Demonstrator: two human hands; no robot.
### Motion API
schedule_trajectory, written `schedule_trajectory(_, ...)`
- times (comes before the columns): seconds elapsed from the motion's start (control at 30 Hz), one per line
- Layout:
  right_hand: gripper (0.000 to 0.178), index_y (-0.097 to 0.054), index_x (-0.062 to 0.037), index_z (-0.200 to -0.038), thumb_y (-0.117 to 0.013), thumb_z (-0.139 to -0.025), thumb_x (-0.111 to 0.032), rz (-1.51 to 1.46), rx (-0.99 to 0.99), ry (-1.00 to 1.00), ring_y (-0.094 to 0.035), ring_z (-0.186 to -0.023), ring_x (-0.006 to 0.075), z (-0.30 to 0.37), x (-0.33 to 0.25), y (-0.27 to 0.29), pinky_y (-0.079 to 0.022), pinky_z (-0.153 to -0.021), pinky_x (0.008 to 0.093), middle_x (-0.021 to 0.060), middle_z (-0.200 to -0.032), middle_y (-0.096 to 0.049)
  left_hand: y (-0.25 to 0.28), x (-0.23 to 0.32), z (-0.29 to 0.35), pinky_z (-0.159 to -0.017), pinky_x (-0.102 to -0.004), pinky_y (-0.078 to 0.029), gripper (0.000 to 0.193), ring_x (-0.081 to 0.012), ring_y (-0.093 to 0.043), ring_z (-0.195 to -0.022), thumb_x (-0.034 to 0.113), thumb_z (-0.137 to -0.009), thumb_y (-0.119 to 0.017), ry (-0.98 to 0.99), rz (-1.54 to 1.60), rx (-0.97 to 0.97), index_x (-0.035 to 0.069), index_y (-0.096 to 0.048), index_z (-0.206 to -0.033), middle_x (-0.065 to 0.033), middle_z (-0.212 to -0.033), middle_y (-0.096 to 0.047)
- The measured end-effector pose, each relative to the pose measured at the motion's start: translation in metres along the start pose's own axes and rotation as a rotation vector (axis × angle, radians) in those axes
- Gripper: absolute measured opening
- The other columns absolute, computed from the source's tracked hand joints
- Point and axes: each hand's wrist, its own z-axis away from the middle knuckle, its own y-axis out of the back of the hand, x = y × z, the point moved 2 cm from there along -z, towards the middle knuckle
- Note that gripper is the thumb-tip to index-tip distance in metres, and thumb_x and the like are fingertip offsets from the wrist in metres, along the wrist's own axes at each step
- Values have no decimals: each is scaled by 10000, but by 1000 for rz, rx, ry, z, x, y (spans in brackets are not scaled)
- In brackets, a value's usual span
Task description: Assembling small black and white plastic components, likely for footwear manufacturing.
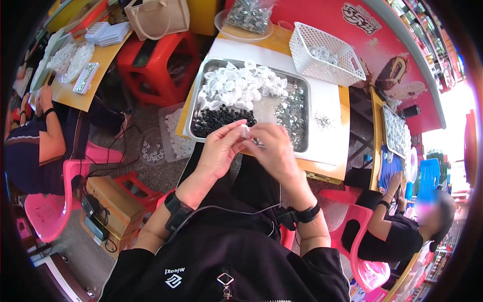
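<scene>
A small white plastic piece (245, 132) is pinched between the thumb and fingers of my left hand (221, 147), over the near edge of a metal tray (308, 132). Close against it is my right hand (275, 150), its fingers curled together; what they hold, if anything, is hidden. Inside the tray lie a heap of white plastic parts (234, 84), a pile of small black pieces (216, 121) and a spread of shiny silver pieces (292, 113). Bands with small devices circle both my wrists.
A white perforated basket (322, 55) and a bag of metal pieces (249, 15) stand at the table's far side. A few loose pieces (323, 121) lie right of the tray. A red stool (156, 65) stands left. Co-workers sit at tables left and right (392, 234).
</scene>
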Motion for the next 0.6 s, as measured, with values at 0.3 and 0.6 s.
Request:
schedule_trajectory(0.3,83,-688,-65,-851,-682,-774,-97,143,-246,-308,-609,-846,285,20,87,45,-475,-765,390,97,-832,-637,17,5,6,-914,-342,-531,281,-242,-644,-1019,113,-946,-561,45,47,25,-29,-574,-1189,-166,-1098,-650)
schedule_trajectory(0.6,88,-683,-77,-853,-660,-772,-103,285,-391,-155,-568,-936,261,28,88,27,-416,-856,373,70,-851,-600,21,6,7,-922,-345,-527,282,-238,-645,-1021,134,-948,-559,26,32,4,-34,-582,-1174,-178,-1100,-652)
